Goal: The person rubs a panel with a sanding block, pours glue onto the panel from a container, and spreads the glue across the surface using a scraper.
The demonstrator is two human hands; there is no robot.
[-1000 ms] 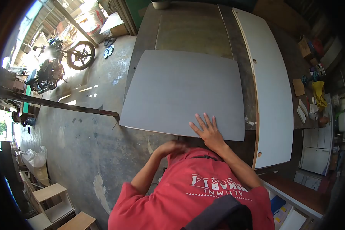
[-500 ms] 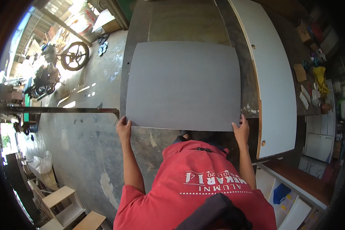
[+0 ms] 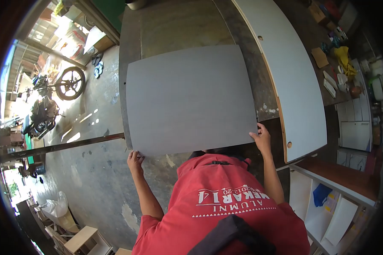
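Observation:
A large flat grey panel (image 3: 189,100) lies in front of me, over a dark table (image 3: 134,42), its near edge close to my body. My left hand (image 3: 135,161) is closed on the near left corner, with the thumb and fingers pinched at the edge. At the near right corner, my right hand (image 3: 261,137) grips the side edge between thumb and fingers. To the right of the panel lies a long white board (image 3: 300,85) with a brown edge and round holes.
A motorbike wheel (image 3: 70,83) and sandals (image 3: 98,69) are at the upper left. A dark bar (image 3: 81,143) extends left from the table. Wooden shelving (image 3: 81,239) stands lower left. An open white cabinet (image 3: 300,191) is lower right, with a yellow cloth (image 3: 344,59) further up.
The view has turned, so the panel appears tilted and further left. My left hand appears lower in the view and my right hand slightly higher. Both hands still hold the panel's edges.

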